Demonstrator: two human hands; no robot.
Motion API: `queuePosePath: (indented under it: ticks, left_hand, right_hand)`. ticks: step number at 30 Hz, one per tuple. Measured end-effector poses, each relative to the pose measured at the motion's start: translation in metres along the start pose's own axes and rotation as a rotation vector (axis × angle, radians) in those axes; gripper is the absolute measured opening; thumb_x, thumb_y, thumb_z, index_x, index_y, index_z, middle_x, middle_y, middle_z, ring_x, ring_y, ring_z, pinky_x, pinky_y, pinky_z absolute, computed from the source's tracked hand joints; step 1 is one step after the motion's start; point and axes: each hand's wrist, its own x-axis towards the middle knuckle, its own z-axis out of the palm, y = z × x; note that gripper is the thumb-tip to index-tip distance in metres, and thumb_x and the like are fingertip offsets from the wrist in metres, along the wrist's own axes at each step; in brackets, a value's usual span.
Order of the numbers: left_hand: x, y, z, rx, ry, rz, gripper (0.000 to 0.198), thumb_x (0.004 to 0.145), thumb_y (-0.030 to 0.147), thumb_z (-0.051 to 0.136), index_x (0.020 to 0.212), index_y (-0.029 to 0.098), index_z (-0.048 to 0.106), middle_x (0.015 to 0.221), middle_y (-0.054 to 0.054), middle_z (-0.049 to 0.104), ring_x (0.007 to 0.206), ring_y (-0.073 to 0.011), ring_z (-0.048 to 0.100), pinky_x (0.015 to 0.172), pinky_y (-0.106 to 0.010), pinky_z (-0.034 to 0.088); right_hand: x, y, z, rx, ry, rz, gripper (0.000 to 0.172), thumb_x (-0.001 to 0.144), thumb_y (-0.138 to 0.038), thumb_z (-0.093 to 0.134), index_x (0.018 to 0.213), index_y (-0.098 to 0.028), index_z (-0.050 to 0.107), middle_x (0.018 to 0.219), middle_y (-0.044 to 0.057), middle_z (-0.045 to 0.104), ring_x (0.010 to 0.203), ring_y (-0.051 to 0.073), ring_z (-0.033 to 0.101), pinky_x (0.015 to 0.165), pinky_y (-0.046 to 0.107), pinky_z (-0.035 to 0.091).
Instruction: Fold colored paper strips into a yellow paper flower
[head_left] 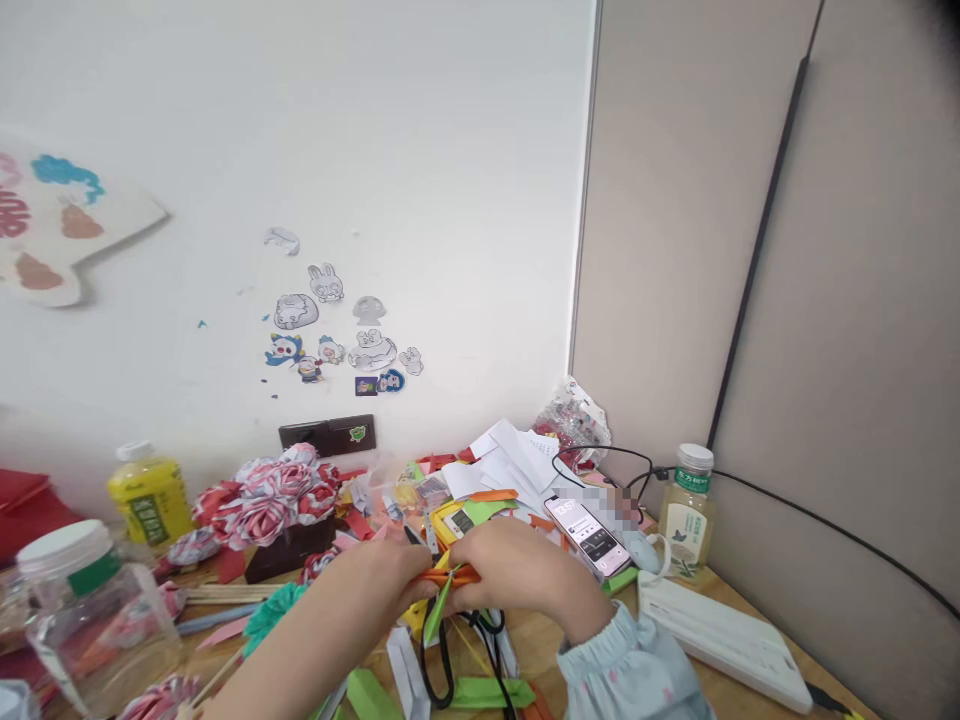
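left of the smartphone [589, 535], the left hand [390, 565] and right hand [506, 570] both pinch the orange paper strip [466, 577]; shaping it seems underway, and the next move calls for even pressure.

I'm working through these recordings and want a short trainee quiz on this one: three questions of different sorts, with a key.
1. Multiple choice. What colour is the folded paper pinched between the left hand and the right hand?
A) blue
B) orange
C) black

2. True or false: the phone lying on the cluttered table has a dark screen.

3. Fill in the blank: in the picture, the yellow bottle stands to the ____ of the bunch of paper roses.

Key:
1. B
2. False; its screen is lit.
3. left
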Motion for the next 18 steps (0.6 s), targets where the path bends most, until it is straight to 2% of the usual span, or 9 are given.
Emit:
queuePosePath:
  ticks: [4,9,11,18]
  left_hand:
    - [-0.006,0.006,-0.012,0.006,-0.025,0.01,0.027,0.086,0.027,0.039,0.072,0.019,0.061,0.072,-0.007,0.066,0.063,-0.0206,0.062,0.054,-0.025,0.039]
    - [-0.01,0.006,-0.02,-0.044,0.004,-0.015,0.032,0.088,0.033,0.035,0.073,0.018,0.06,0.073,-0.007,0.067,0.063,-0.0207,0.06,0.056,-0.027,0.037]
    - [-0.01,0.005,-0.021,-0.054,-0.002,-0.019,0.032,0.088,0.032,0.036,0.073,0.018,0.06,0.073,-0.008,0.067,0.064,-0.0213,0.059,0.057,-0.028,0.036]
    - [-0.015,0.004,-0.026,-0.123,0.047,0.002,0.029,0.086,0.035,0.04,0.078,0.018,0.062,0.076,-0.008,0.067,0.066,-0.0225,0.061,0.057,-0.027,0.039]
  right_hand:
    - [0.004,-0.002,-0.003,-0.071,-0.046,0.023,0.031,0.086,-0.039,0.052,0.073,-0.017,0.068,0.06,0.001,0.062,0.052,0.014,0.053,0.043,0.025,0.02]
    - [0.002,0.002,-0.002,-0.022,0.172,-0.03,0.032,0.083,-0.048,0.056,0.077,-0.017,0.064,0.069,0.001,0.064,0.06,0.013,0.054,0.047,0.024,0.021]
    - [0.0,0.006,-0.002,0.021,0.211,-0.063,0.036,0.081,-0.054,0.056,0.077,-0.018,0.063,0.071,0.0,0.063,0.062,0.013,0.053,0.049,0.023,0.023]
    - [0.0,0.011,0.001,0.037,0.151,-0.054,0.042,0.087,-0.05,0.049,0.068,-0.016,0.064,0.059,-0.001,0.059,0.053,0.012,0.047,0.048,0.024,0.02]
